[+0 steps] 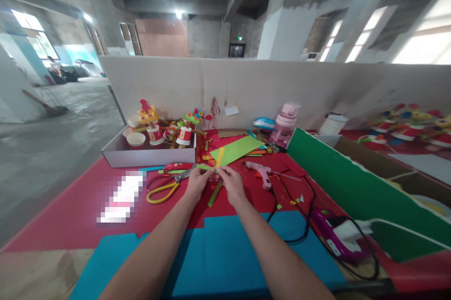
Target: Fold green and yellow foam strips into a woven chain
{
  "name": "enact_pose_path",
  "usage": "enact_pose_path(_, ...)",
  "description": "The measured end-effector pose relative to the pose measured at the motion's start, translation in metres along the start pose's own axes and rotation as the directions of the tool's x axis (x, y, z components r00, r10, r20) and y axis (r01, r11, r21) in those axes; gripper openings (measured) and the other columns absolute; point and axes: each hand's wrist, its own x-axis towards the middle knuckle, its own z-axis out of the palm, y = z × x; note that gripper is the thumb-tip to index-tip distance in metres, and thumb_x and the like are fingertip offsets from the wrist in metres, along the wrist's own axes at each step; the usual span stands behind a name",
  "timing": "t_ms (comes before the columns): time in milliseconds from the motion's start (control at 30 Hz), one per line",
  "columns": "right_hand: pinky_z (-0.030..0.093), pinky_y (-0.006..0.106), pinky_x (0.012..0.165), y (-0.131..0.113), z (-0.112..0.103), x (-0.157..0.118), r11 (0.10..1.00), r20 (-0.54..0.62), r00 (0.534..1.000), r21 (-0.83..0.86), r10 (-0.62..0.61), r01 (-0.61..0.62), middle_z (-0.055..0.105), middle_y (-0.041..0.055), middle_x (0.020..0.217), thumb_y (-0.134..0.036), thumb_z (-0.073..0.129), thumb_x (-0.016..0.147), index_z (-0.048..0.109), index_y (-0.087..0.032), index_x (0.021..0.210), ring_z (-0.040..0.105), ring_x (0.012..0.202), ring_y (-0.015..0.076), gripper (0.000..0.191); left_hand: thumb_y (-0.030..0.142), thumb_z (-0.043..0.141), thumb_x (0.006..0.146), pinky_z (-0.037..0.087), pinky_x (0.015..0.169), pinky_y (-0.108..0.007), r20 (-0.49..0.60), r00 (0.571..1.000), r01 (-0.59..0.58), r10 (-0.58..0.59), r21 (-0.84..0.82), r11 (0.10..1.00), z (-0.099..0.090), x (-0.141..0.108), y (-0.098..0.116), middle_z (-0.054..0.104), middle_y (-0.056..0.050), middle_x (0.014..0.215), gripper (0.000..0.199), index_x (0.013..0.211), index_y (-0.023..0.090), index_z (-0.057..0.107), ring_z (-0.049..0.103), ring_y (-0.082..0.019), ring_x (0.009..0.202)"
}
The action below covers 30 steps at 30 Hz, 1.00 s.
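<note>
In the head view my left hand (198, 181) pinches a green paper strip (204, 167). Close beside it, my right hand (230, 183) pinches the lower end of a yellow paper strip (220, 155), which points up and away. The two strips meet at an angle between my fingertips; whether they are stuck together I cannot tell. Under the hands lies another green strip (214, 195) on the red table cover (197, 211). Left of my left hand lie scissors with yellow handles (162, 195). A pink glue gun (262, 173) rests to the right of my right hand.
A white box (151, 158) holds paper cups and cup figures at the back left. A green sheet (239, 149) lies behind my hands. A green-sided box (352, 192), a purple power strip (338, 234) and cables flank the right. Blue sheets (218, 253) cover the near edge.
</note>
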Motion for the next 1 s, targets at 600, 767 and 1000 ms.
enact_pose_path(600, 0.047, 0.028, 0.059, 0.002, -0.001, 0.003, 0.997, 0.008, 0.999, -0.061, -0.048, 0.049, 0.064, -0.0008, 0.062, -0.04, 0.076, 0.059, 0.063, -0.018, 0.076, 0.059, 0.059, 0.0152, 0.03, 0.042, 0.076, 0.065, 0.042, 0.053, -0.023, 0.026, 0.999, 0.035, -0.034, -0.055, 0.998, -0.002, 0.004, -0.008, 0.062, -0.003, 0.056, 0.031, 0.062, 0.013, 0.064, 0.054, -0.011, 0.051)
enact_pose_path(767, 0.048, 0.028, 0.059, -0.007, 0.002, -0.002, 0.994, 0.023, 0.997, -0.076, -0.075, 0.076, 0.064, -0.0009, 0.06, -0.039, 0.074, 0.06, 0.059, -0.019, 0.073, 0.06, 0.058, 0.0157, 0.028, 0.044, 0.077, 0.063, 0.042, 0.051, -0.024, 0.013, 0.998, 0.055, -0.055, -0.054, 0.997, 0.0, 0.004, -0.009, 0.062, -0.004, 0.056, 0.035, 0.062, 0.012, 0.063, 0.055, -0.011, 0.05)
enact_pose_path(1000, 0.046, 0.027, 0.058, -0.013, 0.004, -0.005, 0.993, 0.02, 0.997, -0.092, -0.069, 0.071, 0.062, -0.0024, 0.059, -0.036, 0.074, 0.058, 0.058, -0.02, 0.072, 0.057, 0.057, 0.0141, 0.026, 0.042, 0.078, 0.061, 0.041, 0.05, -0.023, -0.02, 0.998, 0.053, -0.053, -0.013, 0.999, -0.002, 0.004, -0.01, 0.062, -0.003, 0.054, 0.034, 0.058, 0.013, 0.063, 0.054, -0.011, 0.049)
